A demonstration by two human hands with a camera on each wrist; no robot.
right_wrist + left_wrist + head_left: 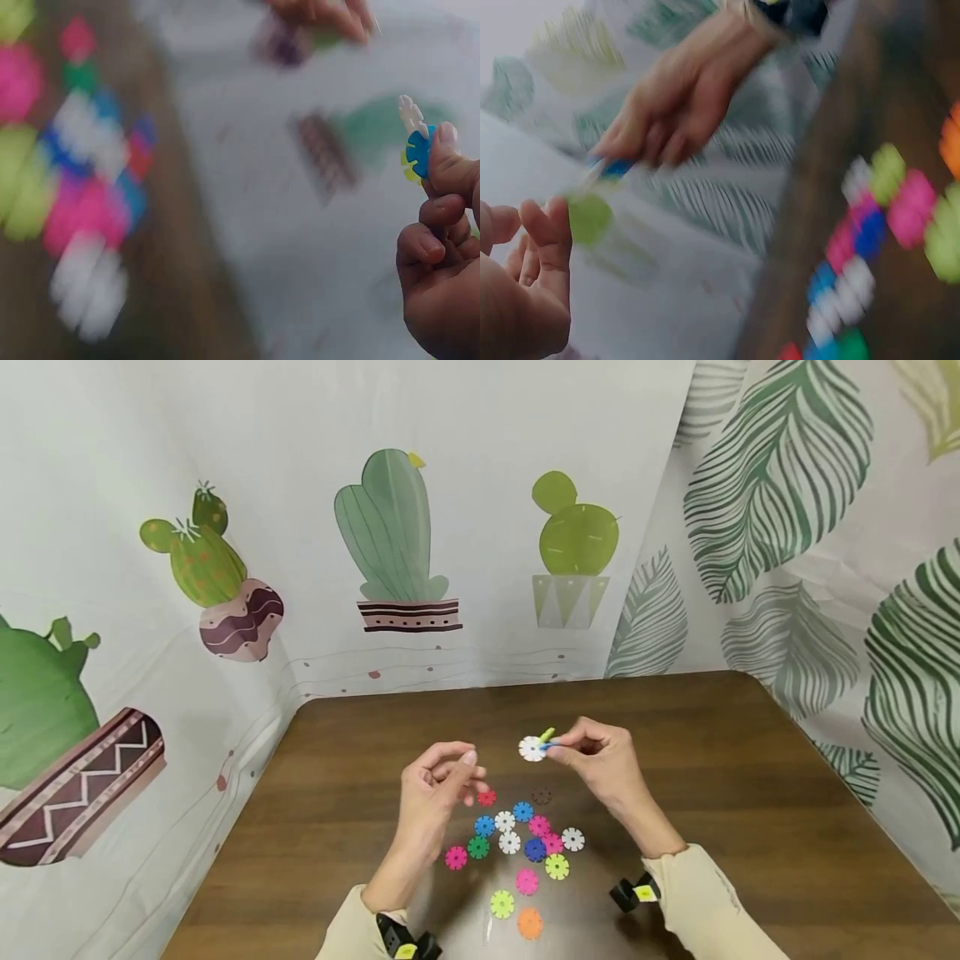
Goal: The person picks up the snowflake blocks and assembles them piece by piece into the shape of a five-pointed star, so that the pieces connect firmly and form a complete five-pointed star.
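Between thumb and forefinger, my right hand pinches a small cluster of joined notched plastic discs, raised above the table. A white disc faces the head camera, with a blue disc and a yellow-green disc joined by it. To the left, my left hand hovers with loosely bent fingers, thumb close to the forefinger; I see nothing held in it. In the head view, a red disc shows just below its fingertips. The left wrist view is blurred.
Loose notched discs lie scattered on the brown table: several pink, blue and white ones, a green disc, a brown disc, and an orange disc nearest me. A patterned cloth hangs behind the table.
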